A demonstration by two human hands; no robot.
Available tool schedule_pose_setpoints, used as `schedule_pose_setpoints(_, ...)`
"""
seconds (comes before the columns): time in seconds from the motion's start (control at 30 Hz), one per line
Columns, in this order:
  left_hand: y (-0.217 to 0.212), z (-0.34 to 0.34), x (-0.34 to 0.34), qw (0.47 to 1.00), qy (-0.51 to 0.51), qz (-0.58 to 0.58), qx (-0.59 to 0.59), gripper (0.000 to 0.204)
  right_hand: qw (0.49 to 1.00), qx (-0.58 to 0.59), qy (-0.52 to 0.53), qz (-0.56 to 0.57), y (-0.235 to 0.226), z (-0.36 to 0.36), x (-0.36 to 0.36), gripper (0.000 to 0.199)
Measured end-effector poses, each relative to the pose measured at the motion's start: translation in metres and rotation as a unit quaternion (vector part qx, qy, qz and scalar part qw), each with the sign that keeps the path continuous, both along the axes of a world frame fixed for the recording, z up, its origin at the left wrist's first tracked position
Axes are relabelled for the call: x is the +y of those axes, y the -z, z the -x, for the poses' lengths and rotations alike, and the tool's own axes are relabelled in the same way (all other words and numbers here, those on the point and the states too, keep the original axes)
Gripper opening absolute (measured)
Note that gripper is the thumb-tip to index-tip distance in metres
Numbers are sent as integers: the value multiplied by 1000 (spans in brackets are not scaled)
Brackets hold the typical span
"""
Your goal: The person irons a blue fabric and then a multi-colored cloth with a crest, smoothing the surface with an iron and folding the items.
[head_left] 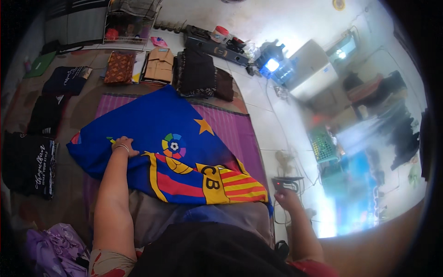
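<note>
A blue cloth [152, 115] with a football-crest print, a star and red-and-yellow stripes lies spread in front of me, its near edge bunched unevenly. My left hand [125, 146] rests flat on its left part, fingers spread. Off the cloth's right side, my right hand [288, 200] is closed at the near end of a dark clothes iron [291, 184] with a small red light. The fingers look wrapped at its handle, though the grip is partly hidden. Beneath the blue cloth lies a purple striped cloth [237, 134].
Folded dark shirts [34, 161] line the left side. Along the far edge sit a patterned brown pile [120, 68], a tan folded shirt [158, 65] and black garments [197, 74]. A purple cloth [57, 249] is heaped near left. To the right are cables and a green basket [322, 145].
</note>
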State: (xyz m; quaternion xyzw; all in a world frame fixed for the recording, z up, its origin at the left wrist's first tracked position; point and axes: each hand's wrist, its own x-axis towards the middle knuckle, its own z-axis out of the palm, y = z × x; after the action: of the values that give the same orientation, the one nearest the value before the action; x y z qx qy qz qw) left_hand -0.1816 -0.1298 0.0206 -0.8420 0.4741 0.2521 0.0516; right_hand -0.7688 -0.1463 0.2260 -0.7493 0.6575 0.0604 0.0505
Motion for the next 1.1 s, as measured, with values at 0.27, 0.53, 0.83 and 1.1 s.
schedule_pose_setpoints(0.27,-23,-19,-5,969,-22,-216,116,89,979,62,-173,-93,153,-127,-155,50)
schedule_pose_setpoints(0.53,-50,24,14,946,150,-281,-61,58,981,-182,-55,42,255,-120,-135,56)
schedule_pose_setpoints(0.83,-187,52,145,795,142,563,-174,32,960,-197,-185,-71,153,-131,-89,55)
schedule_pose_setpoints(1.1,-184,150,364,832,132,501,-197,30,931,76,-253,-253,154,-141,-47,43)
